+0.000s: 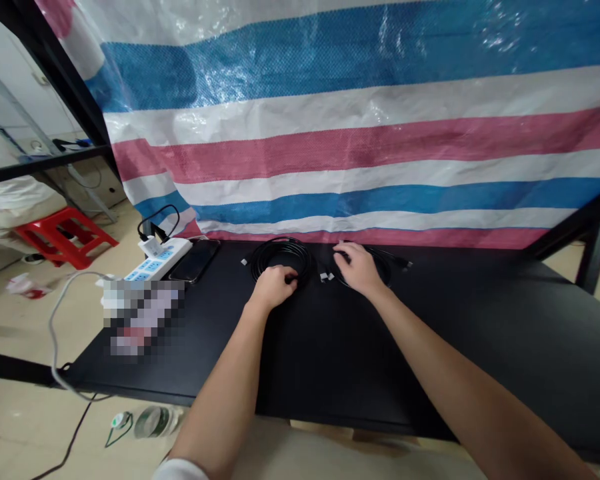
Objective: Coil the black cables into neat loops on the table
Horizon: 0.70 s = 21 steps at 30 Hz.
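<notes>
Two coils of thin black cable lie side by side on the black table top (430,333). My left hand (275,287) curls over the near edge of the left coil (283,259). My right hand (360,270) lies on the upper left part of the right coil (377,268), and its fingers hide part of the loops. Between the coils sit small white-tipped cable ends (325,277). Another small light cable end (243,262) lies left of the left coil.
A white power strip (157,260) with a plugged-in black cord and a black smartphone (195,260) lie at the table's left. A pixelated patch (143,317) covers something nearby. A striped tarp (330,133) hangs behind the table. A red stool (65,237) stands on the floor at left.
</notes>
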Tool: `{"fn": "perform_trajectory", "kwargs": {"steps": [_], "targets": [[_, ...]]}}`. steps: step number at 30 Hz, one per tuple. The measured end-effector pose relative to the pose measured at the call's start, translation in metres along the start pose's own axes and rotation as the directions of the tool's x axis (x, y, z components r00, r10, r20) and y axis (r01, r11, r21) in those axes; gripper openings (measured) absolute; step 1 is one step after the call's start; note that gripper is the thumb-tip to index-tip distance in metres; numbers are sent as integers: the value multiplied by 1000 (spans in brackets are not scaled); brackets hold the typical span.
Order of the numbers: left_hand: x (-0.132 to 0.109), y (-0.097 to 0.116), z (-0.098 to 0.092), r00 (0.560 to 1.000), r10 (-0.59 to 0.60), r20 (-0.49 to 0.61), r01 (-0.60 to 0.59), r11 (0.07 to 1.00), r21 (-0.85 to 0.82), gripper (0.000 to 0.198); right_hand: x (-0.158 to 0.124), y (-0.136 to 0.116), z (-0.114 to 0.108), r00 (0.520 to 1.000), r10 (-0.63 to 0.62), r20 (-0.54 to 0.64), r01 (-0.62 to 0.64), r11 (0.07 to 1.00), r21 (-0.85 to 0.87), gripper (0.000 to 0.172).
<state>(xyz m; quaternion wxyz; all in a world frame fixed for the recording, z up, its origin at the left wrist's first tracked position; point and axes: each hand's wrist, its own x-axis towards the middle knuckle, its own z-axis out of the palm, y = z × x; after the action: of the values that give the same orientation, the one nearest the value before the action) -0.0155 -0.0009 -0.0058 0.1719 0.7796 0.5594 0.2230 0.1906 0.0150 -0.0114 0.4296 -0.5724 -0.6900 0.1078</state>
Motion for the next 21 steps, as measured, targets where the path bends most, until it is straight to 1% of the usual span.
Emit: {"fn": "perform_trajectory", "kwargs": {"steps": [1, 2, 3, 5, 7, 9, 11, 12, 13, 14, 16, 18, 19, 21], "targets": [[0, -1, -1, 1000, 13, 6, -13, 1000, -7, 25, -4, 8, -9, 997, 45, -63, -40, 997, 70, 20], [0, -1, -1, 1000, 26, 7, -26, 1000, -10, 25, -8, 15, -18, 984, 108, -140, -89, 987, 134, 20], [0, -1, 0, 999, 39, 0, -39, 999, -4, 25, -13, 23, -26, 955, 190, -226, -150, 971, 184, 20], [-1, 1, 1, 998, 57, -35, -56, 998, 26, 25, -19, 35, -43, 867, 345, -359, -278, 934, 224, 18], [-1, 4, 4, 995, 73, -72, -68, 996, 58, 26, -23, 44, -56, 789, 441, -427, -398, 897, 192, 15], [-2, 7, 7, 991, 91, -100, -83, 994, 76, 27, -25, 51, -65, 755, 503, -421, -511, 853, 104, 10], [-3, 9, 10, 986, 108, -128, -97, 992, 83, 28, -25, 57, -68, 740, 557, -378, -604, 797, -8, 4], [-3, 9, 10, 983, 113, -148, -101, 991, 86, 29, -25, 60, -69, 734, 580, -355, -637, 768, -62, 4], [-3, 9, 11, 978, 115, -172, -101, 991, 87, 29, -25, 64, -68, 730, 595, -336, -658, 746, -108, 8], [-3, 9, 12, 974, 114, -195, -99, 991, 86, 29, -24, 68, -67, 731, 603, -319, -666, 732, -144, 13], [-3, 7, 13, 969, 109, -221, -93, 992, 81, 28, -24, 75, -64, 750, 595, -289, -654, 733, -187, 21], [-2, 5, 15, 973, 112, -200, -97, 992, 87, 24, -23, 79, -61, 772, 579, -261, -630, 750, -201, 23], [-1, 5, 17, 977, 123, -177, -107, 989, 99, 22, -23, 79, -61, 776, 581, -247, -628, 751, -205, 23], [1, 5, 21, 977, 161, -138, -143, 980, 136, 23, -22, 76, -60, 758, 611, -227, -651, 728, -215, 19]]}}
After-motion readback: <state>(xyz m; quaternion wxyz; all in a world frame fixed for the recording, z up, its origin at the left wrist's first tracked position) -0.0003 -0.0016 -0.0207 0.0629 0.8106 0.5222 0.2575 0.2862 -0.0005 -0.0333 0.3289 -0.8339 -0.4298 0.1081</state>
